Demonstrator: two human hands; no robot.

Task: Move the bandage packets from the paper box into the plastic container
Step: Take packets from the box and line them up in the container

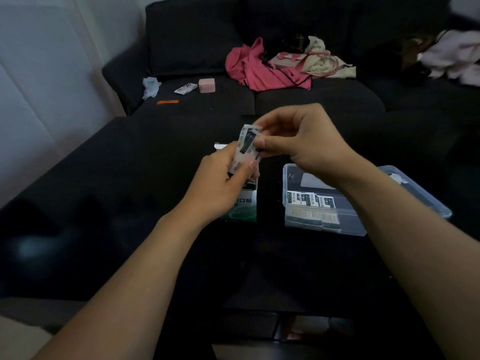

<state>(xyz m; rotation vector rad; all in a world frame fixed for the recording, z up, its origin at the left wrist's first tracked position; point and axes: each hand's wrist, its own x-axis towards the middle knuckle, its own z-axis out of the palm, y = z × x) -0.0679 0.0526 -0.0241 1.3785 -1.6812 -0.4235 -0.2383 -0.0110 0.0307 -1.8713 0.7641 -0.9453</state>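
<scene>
Above the paper box — bandage packets pinched between both hands.

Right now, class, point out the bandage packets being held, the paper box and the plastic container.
bandage packets [246,146], head view: on the printed face, between both hands.
paper box [244,206], head view: on its green-and-white front, below the left hand.
plastic container [324,227], head view: on its clear near wall.

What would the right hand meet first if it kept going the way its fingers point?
The right hand points left, already pinching the bandage packets; straight on, it would likely meet the left hand, though depth is unclear.
</scene>
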